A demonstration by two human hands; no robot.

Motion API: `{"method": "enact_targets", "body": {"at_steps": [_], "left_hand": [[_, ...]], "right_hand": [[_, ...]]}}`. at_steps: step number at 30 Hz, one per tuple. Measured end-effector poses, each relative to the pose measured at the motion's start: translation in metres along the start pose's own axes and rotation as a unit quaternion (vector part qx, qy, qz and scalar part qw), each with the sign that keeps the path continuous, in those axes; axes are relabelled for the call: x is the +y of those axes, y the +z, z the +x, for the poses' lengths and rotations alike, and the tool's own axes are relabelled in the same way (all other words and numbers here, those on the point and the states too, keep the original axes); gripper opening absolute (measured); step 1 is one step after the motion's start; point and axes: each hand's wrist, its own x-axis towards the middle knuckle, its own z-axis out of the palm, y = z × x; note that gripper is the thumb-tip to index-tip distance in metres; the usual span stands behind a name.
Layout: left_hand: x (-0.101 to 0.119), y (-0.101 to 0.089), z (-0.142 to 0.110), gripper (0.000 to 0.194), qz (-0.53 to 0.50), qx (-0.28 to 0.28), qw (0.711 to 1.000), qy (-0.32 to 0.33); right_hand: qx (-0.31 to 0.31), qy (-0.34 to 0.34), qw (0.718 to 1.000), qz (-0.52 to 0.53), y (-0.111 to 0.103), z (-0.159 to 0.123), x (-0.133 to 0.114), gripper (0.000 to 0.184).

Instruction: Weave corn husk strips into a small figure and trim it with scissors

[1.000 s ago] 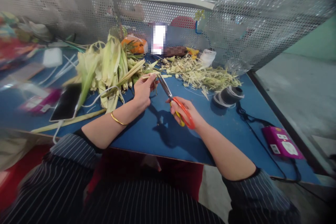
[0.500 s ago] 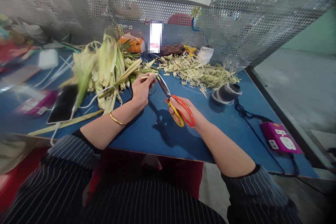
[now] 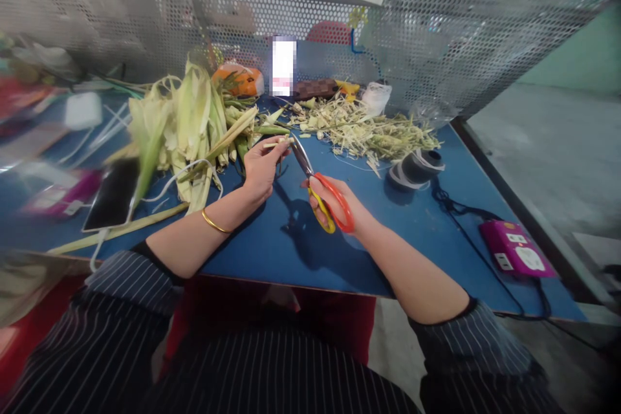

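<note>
Pinched in the fingers of my left hand [image 3: 262,165] is a pale strip of corn husk [image 3: 279,142]. My right hand [image 3: 334,197] grips scissors [image 3: 303,158] with one red and one yellow handle. Their blades point up and away from me, with the tips at the strip's end; whether they touch it I cannot tell. Behind my left hand lies a heap of long green-yellow corn husks [image 3: 191,116]. Beyond the scissors, a spread of thin husk scraps [image 3: 359,126] covers the back of the blue table [image 3: 359,259].
A dark cylinder with a pale band [image 3: 414,170] stands right of the scraps. A purple power box [image 3: 517,249] with black cables sits at the right edge. On the left lies a dark phone [image 3: 111,194] with a white cable. A perforated metal screen [image 3: 310,19] rises behind.
The whole view has shifted slightly, with the table things a little further left. The scissor blades appear slightly more apart at the strip's end. Both hands keep their hold.
</note>
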Motion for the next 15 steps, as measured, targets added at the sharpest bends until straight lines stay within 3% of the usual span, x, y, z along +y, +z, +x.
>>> {"method": "enact_targets", "body": {"at_steps": [15], "left_hand": [[-0.001, 0.001, 0.000, 0.016, -0.009, -0.003, 1.000, -0.010]], "right_hand": [[0.016, 0.003, 1.000, -0.009, 0.012, -0.007, -0.003, 0.046]]}}
